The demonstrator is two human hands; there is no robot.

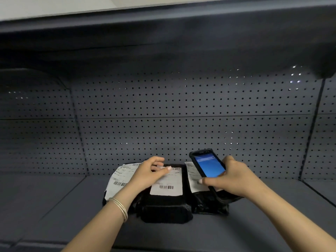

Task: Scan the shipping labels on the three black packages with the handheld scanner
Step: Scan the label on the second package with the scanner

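Observation:
Three black packages lie side by side on a grey shelf [63, 206], each with a white shipping label. The left package [107, 199] shows its label [121, 176]; the middle package [166, 208] carries a label [168, 184] with a barcode; the right package [209, 202] has a label [193, 180] partly hidden. My left hand [147, 173] hovers with fingers apart over the left and middle labels, holding nothing. My right hand [234, 178] grips the handheld scanner [207, 165], blue screen lit, above the right package.
A grey perforated back panel [181, 110] rises behind the packages, and an upper shelf [163, 33] overhangs. Shelf dividers run at the left and right. A bangle [120, 208] sits on my left wrist.

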